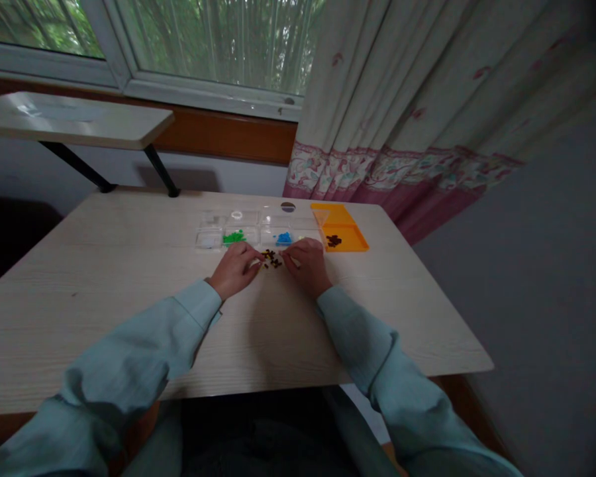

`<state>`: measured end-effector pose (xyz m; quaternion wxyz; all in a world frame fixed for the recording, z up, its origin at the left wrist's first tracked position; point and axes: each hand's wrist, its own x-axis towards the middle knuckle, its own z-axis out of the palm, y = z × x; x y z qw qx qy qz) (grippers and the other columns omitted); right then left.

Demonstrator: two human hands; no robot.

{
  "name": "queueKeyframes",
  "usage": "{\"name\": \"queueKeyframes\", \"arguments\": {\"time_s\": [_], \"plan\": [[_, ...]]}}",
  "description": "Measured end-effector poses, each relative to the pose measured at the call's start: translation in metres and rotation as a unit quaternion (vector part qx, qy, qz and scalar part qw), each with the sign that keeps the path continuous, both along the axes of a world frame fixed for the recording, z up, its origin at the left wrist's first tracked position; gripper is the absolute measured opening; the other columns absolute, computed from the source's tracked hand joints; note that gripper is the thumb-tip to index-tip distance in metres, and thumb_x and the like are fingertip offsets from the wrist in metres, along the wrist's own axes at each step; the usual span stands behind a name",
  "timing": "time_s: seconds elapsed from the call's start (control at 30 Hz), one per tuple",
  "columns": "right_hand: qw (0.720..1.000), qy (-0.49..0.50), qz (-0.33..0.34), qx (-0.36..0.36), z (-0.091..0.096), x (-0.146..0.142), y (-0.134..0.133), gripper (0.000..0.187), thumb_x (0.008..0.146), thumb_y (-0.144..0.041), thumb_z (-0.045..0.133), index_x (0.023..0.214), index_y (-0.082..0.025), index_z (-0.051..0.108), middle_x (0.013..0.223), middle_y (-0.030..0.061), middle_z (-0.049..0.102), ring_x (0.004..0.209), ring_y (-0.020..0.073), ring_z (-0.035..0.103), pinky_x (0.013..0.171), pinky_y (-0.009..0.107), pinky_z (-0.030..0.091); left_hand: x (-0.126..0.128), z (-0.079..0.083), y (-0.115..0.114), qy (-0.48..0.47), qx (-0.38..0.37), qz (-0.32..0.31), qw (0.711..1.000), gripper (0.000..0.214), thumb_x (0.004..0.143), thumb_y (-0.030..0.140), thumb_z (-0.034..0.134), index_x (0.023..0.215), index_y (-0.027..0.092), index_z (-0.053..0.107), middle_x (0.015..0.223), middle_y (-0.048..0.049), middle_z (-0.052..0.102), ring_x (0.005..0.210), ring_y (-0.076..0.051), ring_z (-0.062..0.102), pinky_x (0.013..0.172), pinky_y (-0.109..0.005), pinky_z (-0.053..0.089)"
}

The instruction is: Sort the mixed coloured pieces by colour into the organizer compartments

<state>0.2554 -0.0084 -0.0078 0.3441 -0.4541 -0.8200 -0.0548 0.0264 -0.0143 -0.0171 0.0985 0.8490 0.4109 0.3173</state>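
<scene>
The pale wood-grain tabletop (pixel 104 278) spreads broadly left and right, its near edge crossed by pale-teal fabric sleeves (pixel 144 338). A floral cream-and-pink curtain (pixel 377 99) hangs beyond. Small dark-brown pieces (pixel 273 262) lie between the left hand (pixel 235 268) and right hand (pixel 306 266), which are apart; whether either grips anything, I cannot tell.

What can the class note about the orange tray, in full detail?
The orange tray looks like plastic, shallow and open, a crosswise line parting its far and near sections. It lies on the wood-grained table, right of the clear compartment box, beyond and right of the right hand. Dark brown pieces lie in the near section, toward its left. Whether box or hand touches it is unclear.
</scene>
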Motion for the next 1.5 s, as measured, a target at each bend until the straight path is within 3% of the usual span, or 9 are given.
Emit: {"name": "queueKeyframes", "arguments": {"time_s": [0.23,0.43,0.77,1.2,1.5], "plan": [[1.0,-0.002,0.003,-0.009,-0.005,-0.001,0.001,0.018,0.091,-0.031,0.058,0.082,-0.022,0.071,0.087,0.004,0.072,0.09,0.0196,0.058,0.092,0.039,0.035,0.008,0.006,-0.002,0.075,0.011,0.023,0.997,0.026,0.084,0.043,0.066,0.101,0.023,0.067,0.1,-0.007,0.056,0.096,-0.025,0.05,0.084,-0.039,0.04],[1.0,0.003,0.007,-0.009,-0.004,-0.002,-0.001,0.02,0.092,-0.033,0.057,0.082,-0.022,0.072,0.088,0.0042,0.071,0.091,0.0197,0.057,0.092,0.039,0.035,0.017,0.01,-0.002,0.109,0.034,0.064,0.991,0.019,0.084,0.04,0.067,0.092,0.022,0.066,0.098,-0.007,0.057,0.097,-0.026,0.049,0.081,-0.04,0.037],[1.0,0.002,0.004,-0.019,-0.002,-0.005,-0.001,0.022,0.093,-0.033,0.055,0.082,-0.023,0.071,0.089,0.0043,0.071,0.091,0.0201,0.057,0.091,0.039,0.035,0.018,0.004,0.002,0.098,0.036,0.07,0.992,0.014,0.086,0.034,0.065,0.087,0.02,0.065,0.093,-0.0081,0.06,0.094,-0.026,0.051,0.077,-0.04,0.037],[1.0,0.013,-0.009,-0.026,-0.002,-0.019,-0.002,0.027,0.094,-0.034,0.054,0.076,-0.021,0.069,0.08,0.004,0.07,0.083,0.018,0.059,0.083,0.034,0.037,0.015,0.001,0.008,-0.008,-0.021,0.066,0.998,0.013,0.092,0.028,0.053,0.088,0.019,0.061,0.079,-0.0044,0.061,0.081,-0.021,0.053,0.074,-0.035,0.041],[0.999,0.03,-0.009,-0.035,-0.005,-0.015,0.0,0.029,0.095,-0.038,0.053,0.078,-0.021,0.07,0.081,0.0039,0.071,0.083,0.0174,0.06,0.083,0.034,0.038,0.014,0.002,0.007,-0.089,-0.054,0.065,0.992,0.008,0.085,0.02,0.061,0.092,0.02,0.061,0.088,-0.0043,0.064,0.089,-0.021,0.055,0.081,-0.035,0.046]]}}
